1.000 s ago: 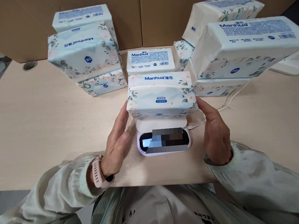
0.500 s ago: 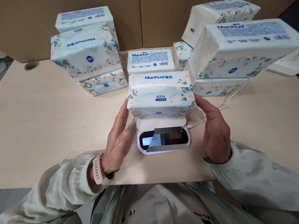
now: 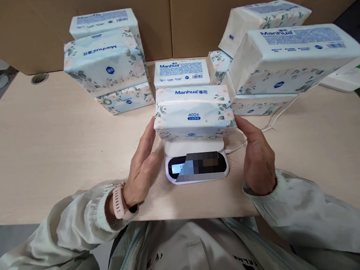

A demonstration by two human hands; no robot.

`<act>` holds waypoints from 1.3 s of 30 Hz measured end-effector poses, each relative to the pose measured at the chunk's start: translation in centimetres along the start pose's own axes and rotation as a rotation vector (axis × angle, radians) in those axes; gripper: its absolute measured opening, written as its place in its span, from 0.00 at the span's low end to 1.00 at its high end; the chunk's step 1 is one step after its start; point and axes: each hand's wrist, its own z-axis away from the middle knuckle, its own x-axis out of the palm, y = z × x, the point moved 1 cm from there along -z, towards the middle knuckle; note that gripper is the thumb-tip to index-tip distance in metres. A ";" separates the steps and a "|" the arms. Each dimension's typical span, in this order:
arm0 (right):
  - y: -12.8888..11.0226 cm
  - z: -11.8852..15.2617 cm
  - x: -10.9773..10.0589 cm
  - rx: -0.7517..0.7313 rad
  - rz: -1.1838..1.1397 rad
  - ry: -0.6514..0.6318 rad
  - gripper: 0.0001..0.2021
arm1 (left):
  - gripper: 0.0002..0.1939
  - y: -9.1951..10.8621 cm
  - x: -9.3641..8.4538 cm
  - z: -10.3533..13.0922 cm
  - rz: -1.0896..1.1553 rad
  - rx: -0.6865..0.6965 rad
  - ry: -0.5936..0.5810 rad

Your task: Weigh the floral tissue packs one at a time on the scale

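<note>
A floral tissue pack (image 3: pixel 193 113) lies across the white platform of a small kitchen scale (image 3: pixel 195 147), tilted so its printed face is toward me. My left hand (image 3: pixel 141 165) is at the pack's left end, fingers stretched out, the tips at its side. At the right end is my right hand (image 3: pixel 258 156), also with extended fingers and the tips against the pack or very close to it. Neither hand wraps round it. Below the pack shows the scale's lit display, partly covered by a blurred patch.
Stacked tissue packs (image 3: pixel 106 66) stand at the left, and more packs (image 3: pixel 289 60) are piled at the right. Another pack (image 3: pixel 181 72) lies just behind the scale. A white cable (image 3: pixel 271 126) runs from the scale to the right. Cardboard (image 3: pixel 152 20) lines the table's back edge.
The view has shifted very slightly. Both hands and the tissue pack on the scale keep nearly the same positions.
</note>
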 end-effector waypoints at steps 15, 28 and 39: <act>-1.0 -1.3 0.5 -0.060 0.119 -0.186 0.33 | 0.30 0.3 -0.5 -0.9 0.100 0.193 0.023; -5.9 -8.5 11.1 -0.113 0.193 -0.836 0.41 | 0.31 0.6 -7.7 0.6 -0.299 0.284 0.754; -4.5 -10.9 9.0 -0.276 0.249 -0.628 0.28 | 0.39 -0.6 -10.8 0.1 -0.896 0.194 0.601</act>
